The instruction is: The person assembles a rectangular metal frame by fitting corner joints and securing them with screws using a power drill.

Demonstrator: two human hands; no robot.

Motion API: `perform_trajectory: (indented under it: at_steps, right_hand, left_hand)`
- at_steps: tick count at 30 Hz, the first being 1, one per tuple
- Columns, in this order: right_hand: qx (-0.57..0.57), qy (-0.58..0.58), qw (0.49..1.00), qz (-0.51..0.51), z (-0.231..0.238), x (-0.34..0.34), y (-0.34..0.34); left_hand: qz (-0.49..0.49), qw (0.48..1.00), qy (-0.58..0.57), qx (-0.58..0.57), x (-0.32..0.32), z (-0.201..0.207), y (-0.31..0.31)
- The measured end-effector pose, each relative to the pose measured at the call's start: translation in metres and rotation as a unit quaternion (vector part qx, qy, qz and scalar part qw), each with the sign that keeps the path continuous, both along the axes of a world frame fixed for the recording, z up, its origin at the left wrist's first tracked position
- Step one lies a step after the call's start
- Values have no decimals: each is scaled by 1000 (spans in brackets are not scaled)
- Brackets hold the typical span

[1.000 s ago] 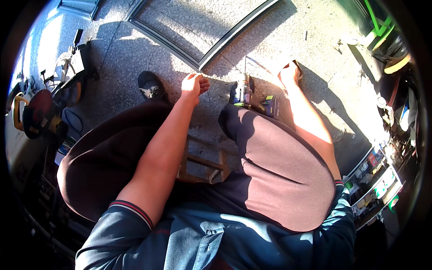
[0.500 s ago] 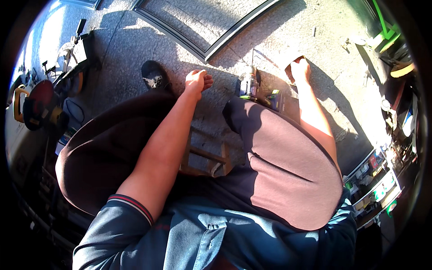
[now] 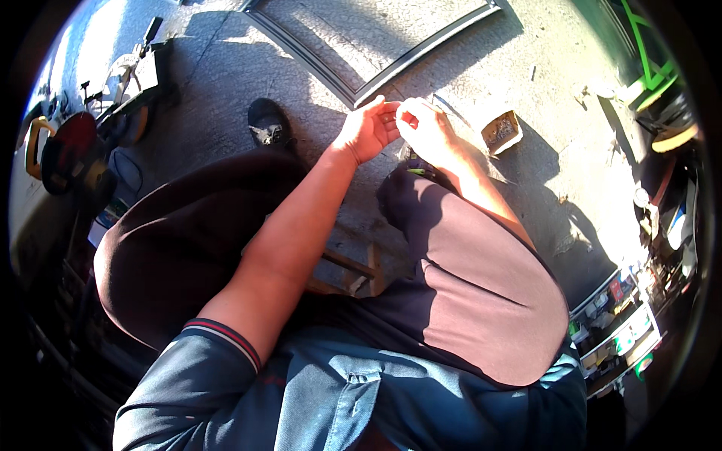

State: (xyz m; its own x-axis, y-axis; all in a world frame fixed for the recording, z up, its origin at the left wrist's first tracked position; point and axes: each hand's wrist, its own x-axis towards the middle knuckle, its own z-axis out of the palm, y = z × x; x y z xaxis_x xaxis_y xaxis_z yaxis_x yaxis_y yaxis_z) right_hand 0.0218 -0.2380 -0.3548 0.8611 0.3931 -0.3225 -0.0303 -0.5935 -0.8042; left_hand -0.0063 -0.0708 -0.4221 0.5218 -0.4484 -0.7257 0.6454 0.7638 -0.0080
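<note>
In front of my knees my two hands meet. My left hand (image 3: 368, 132) is turned palm up, its fingers stretched toward the right hand, and nothing shows clearly in the palm. My right hand (image 3: 426, 126) is closed in a pinch at the left fingertips; whatever it may hold is too small to make out. To its right on the floor stands a small open cardboard box (image 3: 513, 143) with many small loose pieces inside. The power drill is mostly hidden behind my right forearm and knee, with a bit of green (image 3: 418, 172) showing.
A dark metal frame (image 3: 361, 92) lies on the rough floor just beyond my hands. A miter saw (image 3: 68, 154) and other machinery (image 3: 135, 79) are at the left. A green metal stand (image 3: 651, 83) rises at the far right, with a cluttered shelf (image 3: 617, 323) nearer.
My right hand has left the cardboard box and come leftward to my left hand. The left hand has moved right and slightly forward, and its fingers have straightened.
</note>
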Motion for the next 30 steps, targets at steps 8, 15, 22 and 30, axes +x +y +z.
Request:
perform_trajectory:
  at_steps: [8, 15, 22, 30]
  right_hand:
    - [-78, 13, 979, -188, -8, -8, -53]
    - [-176, 144, 954, -196, -61, -106, -120]
    - [-80, 148, 966, -198, -14, -122, -68]
    - [-21, 84, 968, -234, 14, -112, -49]
  left_hand:
    - [14, 1000, 1, -13, 5, -9, 14]
    - [-11, 999, -13, 38, 5, -5, 17]
    - [-49, 993, -12, 109, -11, -27, 24]
    - [-55, 988, 18, 146, -17, -29, 25]
